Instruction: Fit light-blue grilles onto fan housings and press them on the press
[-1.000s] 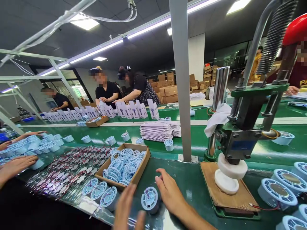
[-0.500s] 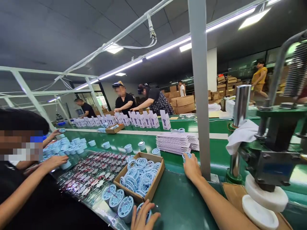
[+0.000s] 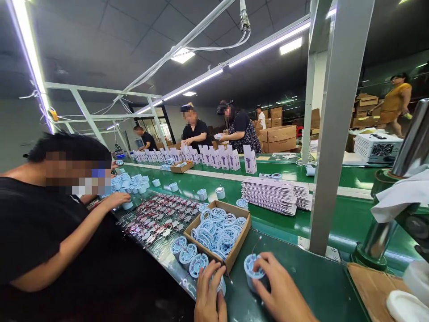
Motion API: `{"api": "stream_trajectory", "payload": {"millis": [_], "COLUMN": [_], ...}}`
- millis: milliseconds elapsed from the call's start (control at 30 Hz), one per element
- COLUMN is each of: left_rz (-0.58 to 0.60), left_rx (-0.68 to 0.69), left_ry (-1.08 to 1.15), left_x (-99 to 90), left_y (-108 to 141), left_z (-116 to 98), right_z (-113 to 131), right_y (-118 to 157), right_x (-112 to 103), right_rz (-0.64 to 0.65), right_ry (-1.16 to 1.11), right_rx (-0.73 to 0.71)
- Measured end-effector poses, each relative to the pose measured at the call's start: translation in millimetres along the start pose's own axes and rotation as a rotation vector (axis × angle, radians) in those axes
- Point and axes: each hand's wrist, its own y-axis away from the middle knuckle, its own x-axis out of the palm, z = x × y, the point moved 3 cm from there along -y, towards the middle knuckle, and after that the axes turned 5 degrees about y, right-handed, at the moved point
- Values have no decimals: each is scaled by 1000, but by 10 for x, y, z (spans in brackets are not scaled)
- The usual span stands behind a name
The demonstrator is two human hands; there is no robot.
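My right hand (image 3: 284,288) grips a light blue round plastic housing (image 3: 250,264) by its rim, with fingertips at its ribbed top. A thin wire sticks up from that housing, over the green bench. My left hand (image 3: 210,293) curls its fingers around another blue housing (image 3: 221,286), which they partly hide. Several like housings, one of them the nearest housing (image 3: 198,264), stand in a row just left of my left hand. Beyond both hands, a cardboard box (image 3: 238,250) contains many loose light blue rings (image 3: 217,232).
Flat parts with red wires (image 3: 161,217) cover the bench at left, beside a co-worker (image 3: 43,223). A grey post (image 3: 338,134) rises at right, near a metal press column (image 3: 378,241). Flat white cartons (image 3: 268,195) lie stacked on the green belt (image 3: 187,192).
My right hand has come back from beside the belt, leftward and nearer me, with a blue housing. My left hand's fingers have drawn together around its housing. The view has swung left.
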Motion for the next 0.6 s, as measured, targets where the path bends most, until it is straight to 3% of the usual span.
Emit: {"api": "stream_trajectory", "payload": {"millis": [100,233,333,400,533,600], "left_rz": [-10,-127,-137,-96,-80,-86], "left_rx": [-50,-146,-273,-317,-277,-286], "left_ry": [31,10,-112,-136,-81,-8], "left_x": [-51,-121,-105,-73,-73,-43], "left_y": [16,67,65,46,-37,-151], "left_z": [36,67,127,188,303,343], "right_z": [142,207,238,293,510,547], "right_y": [133,155,123,92,77,116], "right_x": [294,594,718,741,633,495], "right_rz": [76,29,3,-14,-64,-74], "right_ry": [-39,10,-13,-74,-192,-265], "right_rx": [-19,4,-20,-18,37,178]}}
